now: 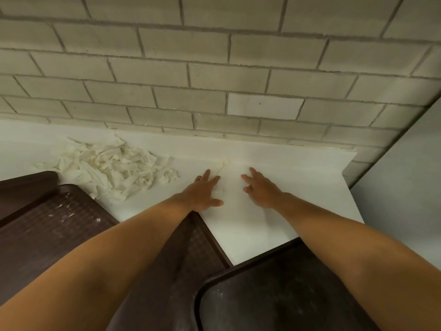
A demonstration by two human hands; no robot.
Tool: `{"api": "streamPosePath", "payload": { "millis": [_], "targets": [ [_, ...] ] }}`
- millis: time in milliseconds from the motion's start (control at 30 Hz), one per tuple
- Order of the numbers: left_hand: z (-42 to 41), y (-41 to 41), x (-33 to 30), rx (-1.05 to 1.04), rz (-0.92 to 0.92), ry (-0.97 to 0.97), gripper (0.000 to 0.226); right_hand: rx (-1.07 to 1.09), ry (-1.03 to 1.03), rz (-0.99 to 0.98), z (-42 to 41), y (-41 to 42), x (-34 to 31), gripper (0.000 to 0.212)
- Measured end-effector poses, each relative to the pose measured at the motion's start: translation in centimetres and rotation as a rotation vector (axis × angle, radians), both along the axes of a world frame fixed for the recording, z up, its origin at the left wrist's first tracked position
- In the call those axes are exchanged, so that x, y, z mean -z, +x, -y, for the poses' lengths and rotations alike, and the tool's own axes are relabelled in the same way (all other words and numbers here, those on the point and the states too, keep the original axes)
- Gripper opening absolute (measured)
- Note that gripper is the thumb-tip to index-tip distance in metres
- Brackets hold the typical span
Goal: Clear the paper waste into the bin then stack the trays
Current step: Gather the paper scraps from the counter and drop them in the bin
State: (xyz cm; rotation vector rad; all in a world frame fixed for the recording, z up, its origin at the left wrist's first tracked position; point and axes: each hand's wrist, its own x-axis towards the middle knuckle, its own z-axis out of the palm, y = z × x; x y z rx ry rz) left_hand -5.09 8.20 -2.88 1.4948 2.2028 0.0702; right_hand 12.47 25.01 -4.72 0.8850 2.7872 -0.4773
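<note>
Pale brick wall [214,68] behind a white bench [274,211]. Left hand [202,192] and right hand [260,189] flat, fingers spread, holding nothing. Crumpled paper waste [107,168] heaped left, near the brown trays [47,230]. Probably light, soft, compressible; best gathered by scooping from both sides.
</note>
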Motion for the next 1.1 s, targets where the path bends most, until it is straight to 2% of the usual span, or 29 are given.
{"api": "streamPosePath", "payload": {
  "millis": [100,267,367,500,600,700,800,967,1100],
  "targets": [
    [-0.7,0.0,0.1,-0.001,-0.022,0.027,0.076,-0.075,0.106,-0.052,0.6,0.6,0.3,0.042],
    [-0.5,0.0,0.6,-0.142,0.018,0.178,0.043,-0.165,0.223,-0.227,1.6,2.9,0.9,0.028],
    [-0.3,0.4,0.5,-0.148,0.027,0.226,0.031,-0.163,0.179,-0.259,2.1,4.0,1.1,0.034],
    [0.4,0.9,0.1,-0.164,0.097,0.232,0.025,-0.137,0.140,-0.271,2.8,5.3,0.7,0.027],
    [0.7,1.6,-0.5,-0.206,0.180,0.278,0.020,0.002,0.008,-0.274,3.4,6.4,-0.4,0.025],
    [1.3,2.5,-1.5,-0.255,0.257,0.336,0.017,0.221,-0.248,-0.302,3.6,7.6,-2.6,0.019],
    [2.3,3.8,-2.7,-0.267,0.339,0.348,0.012,0.326,-0.475,-0.335,4.3,9.1,-5.3,0.019],
    [4.4,6.2,-5.5,-0.297,0.433,0.363,0.003,0.353,-0.607,-0.391,6.5,11.9,-8.1,0.017],
    [7.1,7.9,-7.7,-0.275,0.481,0.431,0.006,0.304,-0.601,-0.442,9.0,14.1,-9.7,0.018]
  ]
}}
